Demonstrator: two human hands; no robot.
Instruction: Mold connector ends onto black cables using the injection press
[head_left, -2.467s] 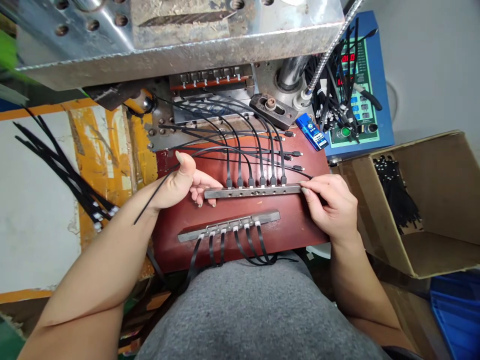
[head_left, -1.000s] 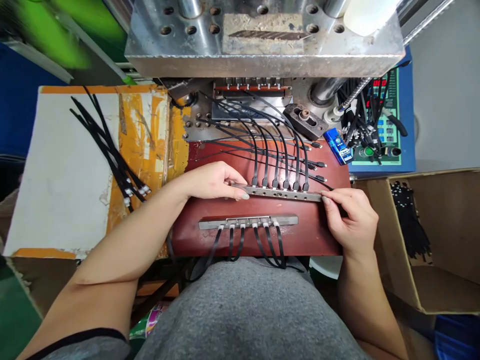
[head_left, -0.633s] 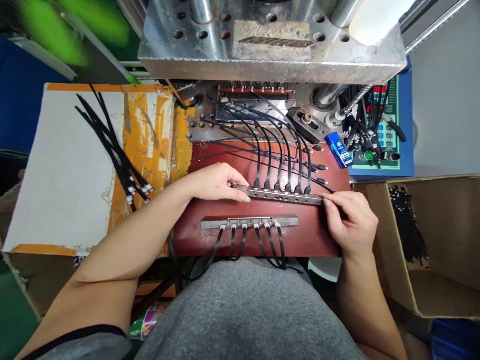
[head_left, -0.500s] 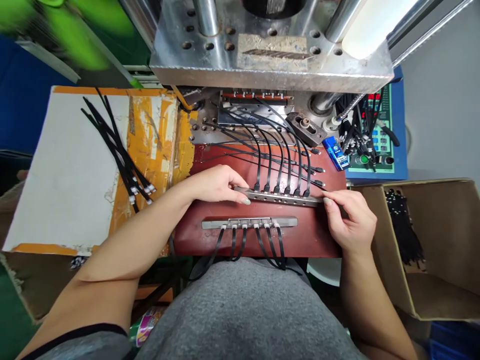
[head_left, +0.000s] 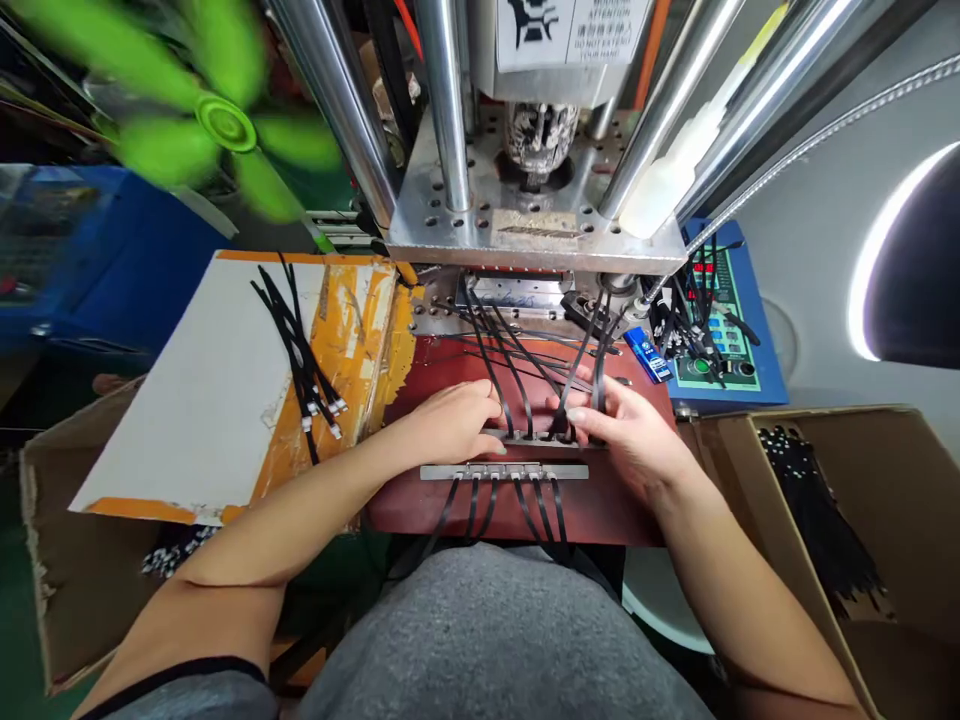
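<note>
Over a red board (head_left: 401, 515), a person's left hand (head_left: 457, 425) pinches a metal bar (head_left: 534, 440) at its nine o'clock end; at three o'clock, the right hand (head_left: 634, 435) curls its fingers around black cables (head_left: 598, 385) (whether gripping, one cannot tell), with a second bar (head_left: 442, 472) at six and a press (head_left: 517, 248) at twelve

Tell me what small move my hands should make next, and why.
Perhaps ease the long black cables at your right hand gently away from the farther grey metal bar. That hand is in among them close to the bar, while your left hand is at the bar's left end, where it could brace against the pull.
</note>
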